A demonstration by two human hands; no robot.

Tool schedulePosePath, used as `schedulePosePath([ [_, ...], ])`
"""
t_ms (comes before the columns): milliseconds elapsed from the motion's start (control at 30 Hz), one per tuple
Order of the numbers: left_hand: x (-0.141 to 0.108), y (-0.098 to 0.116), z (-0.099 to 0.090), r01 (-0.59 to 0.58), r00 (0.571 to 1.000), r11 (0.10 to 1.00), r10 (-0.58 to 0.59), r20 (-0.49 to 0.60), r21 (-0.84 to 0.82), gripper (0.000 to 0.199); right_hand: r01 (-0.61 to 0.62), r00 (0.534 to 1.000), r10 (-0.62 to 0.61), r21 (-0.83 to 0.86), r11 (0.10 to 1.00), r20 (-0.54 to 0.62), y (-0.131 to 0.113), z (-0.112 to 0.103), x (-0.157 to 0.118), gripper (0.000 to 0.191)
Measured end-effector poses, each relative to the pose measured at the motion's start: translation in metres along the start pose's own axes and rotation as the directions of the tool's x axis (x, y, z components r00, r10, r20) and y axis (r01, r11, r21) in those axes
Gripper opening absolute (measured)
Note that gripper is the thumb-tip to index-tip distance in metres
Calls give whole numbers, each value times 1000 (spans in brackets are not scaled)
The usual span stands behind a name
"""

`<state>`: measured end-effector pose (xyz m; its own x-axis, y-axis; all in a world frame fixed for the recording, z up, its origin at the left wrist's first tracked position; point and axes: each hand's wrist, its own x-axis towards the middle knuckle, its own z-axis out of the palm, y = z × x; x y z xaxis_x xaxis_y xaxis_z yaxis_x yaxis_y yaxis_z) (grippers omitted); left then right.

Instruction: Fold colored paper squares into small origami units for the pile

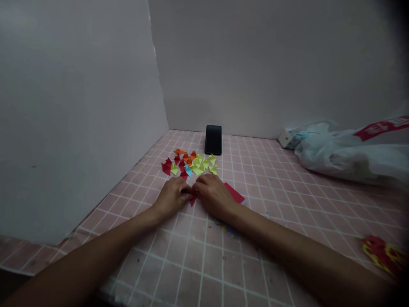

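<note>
Head view: left hand [170, 195] and right hand [214, 195], nearly closed, pinch one red paper [192, 201] mid-frame; two walls [262, 68] edge the counter [191, 260].

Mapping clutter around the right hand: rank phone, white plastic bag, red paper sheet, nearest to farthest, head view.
From the right hand:
1. Red paper sheet: just to its right.
2. Phone: beyond it, near the back wall.
3. White plastic bag: far off to the right.
</note>
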<state>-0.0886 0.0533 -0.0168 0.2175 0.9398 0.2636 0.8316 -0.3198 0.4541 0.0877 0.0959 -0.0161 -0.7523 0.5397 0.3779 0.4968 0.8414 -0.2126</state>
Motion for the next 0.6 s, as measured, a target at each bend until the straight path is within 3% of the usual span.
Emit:
schedulePosePath([
  [200, -1, 0, 0, -1, 1000, 1000, 1, -3, -15, 8, 5, 1000, -5, -14, 1000, -24, 0, -6, -1, 17],
  [367, -1, -1, 1, 0, 1000, 1000, -1, -5, -21, 6, 44, 998, -40, 71, 996, -48, -3, -9, 6, 18],
  [600, -1, -2, 1, -10, 1000, 998, 9, -17, -56, 3, 115, 993, -117, 102, 988, 13, -2, -8, 14, 24],
])
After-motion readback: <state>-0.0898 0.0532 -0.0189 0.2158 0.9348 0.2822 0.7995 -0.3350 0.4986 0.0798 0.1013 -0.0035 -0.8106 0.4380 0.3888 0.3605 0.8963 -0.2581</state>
